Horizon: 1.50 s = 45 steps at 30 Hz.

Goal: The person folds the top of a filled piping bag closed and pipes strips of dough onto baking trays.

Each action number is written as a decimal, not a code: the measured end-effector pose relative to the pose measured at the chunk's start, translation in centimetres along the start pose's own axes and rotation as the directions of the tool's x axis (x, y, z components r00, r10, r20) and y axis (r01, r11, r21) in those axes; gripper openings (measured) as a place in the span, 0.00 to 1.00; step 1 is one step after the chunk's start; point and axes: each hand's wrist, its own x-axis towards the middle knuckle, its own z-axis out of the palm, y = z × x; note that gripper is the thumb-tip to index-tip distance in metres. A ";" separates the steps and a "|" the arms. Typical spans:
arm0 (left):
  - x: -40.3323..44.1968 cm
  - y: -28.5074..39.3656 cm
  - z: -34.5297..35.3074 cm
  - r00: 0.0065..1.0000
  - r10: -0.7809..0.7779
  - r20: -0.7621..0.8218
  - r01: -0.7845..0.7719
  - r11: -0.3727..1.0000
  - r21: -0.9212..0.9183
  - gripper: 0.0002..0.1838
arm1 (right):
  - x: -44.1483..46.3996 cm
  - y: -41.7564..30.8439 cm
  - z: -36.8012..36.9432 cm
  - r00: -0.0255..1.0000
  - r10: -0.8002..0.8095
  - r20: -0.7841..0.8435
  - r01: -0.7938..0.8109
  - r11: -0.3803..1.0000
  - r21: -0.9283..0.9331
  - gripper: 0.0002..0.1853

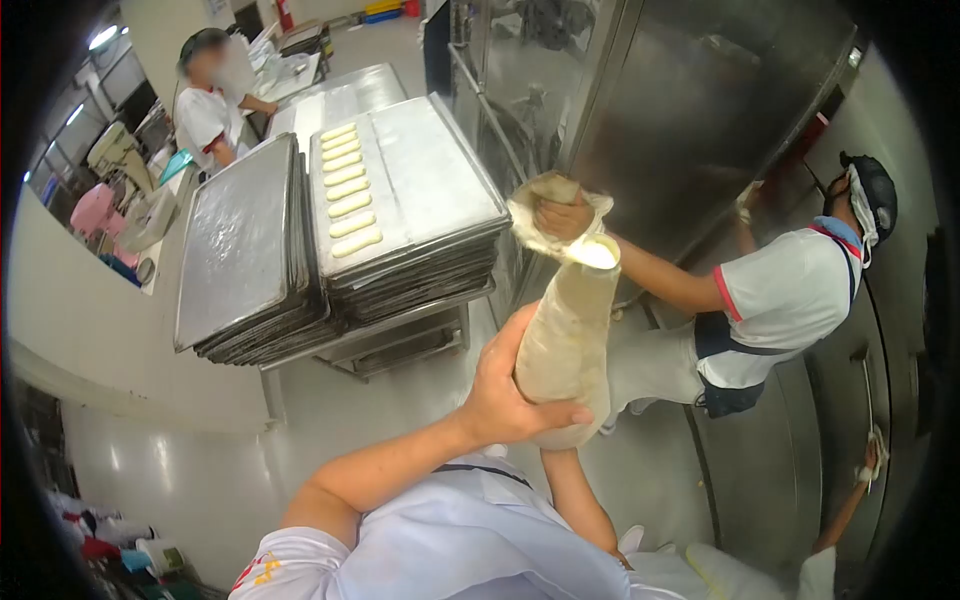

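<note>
A filled, pale piping bag (pixel 566 345) stands tilted in front of me, its wide end up and yellowish white batter (pixel 600 252) showing there. My left hand (pixel 508 385) wraps round its side, thumb across the lower front. My right forearm rises behind the bag's lower end, and the bag hides that hand and its fingers. Just past the upper end, a co-worker's hand (pixel 565 215) holds a crumpled pale cloth-like piece (pixel 530 205). I cannot tell whether this piece joins the bag.
Left of the bag, stacked baking trays (pixel 440 170) rest on a metal stand. The top tray carries a row of several piped dough strips (pixel 347 188); another tray stack (pixel 235 235) leans beside it. A co-worker (pixel 790 290) stands close on the right by steel doors (pixel 700 110). Another person (pixel 208 115) works at the far left.
</note>
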 end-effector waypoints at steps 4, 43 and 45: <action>2.5 -1.2 0.0 0.994 -0.038 -0.107 0.039 0.999 0.002 0.52 | 3.5 -0.4 0.7 1.000 -0.003 0.029 0.004 1.000 -0.025 0.24; 45.7 -29.4 -23.7 0.709 0.115 -0.696 -0.394 0.883 -0.256 0.35 | 67.5 -15.7 6.9 0.896 -0.287 0.339 0.319 0.947 -0.044 0.21; 45.7 -28.0 -23.6 0.678 -0.381 -0.628 -0.415 0.507 -0.755 0.34 | 69.2 -15.5 7.6 0.936 -0.136 0.324 0.105 0.988 0.114 0.20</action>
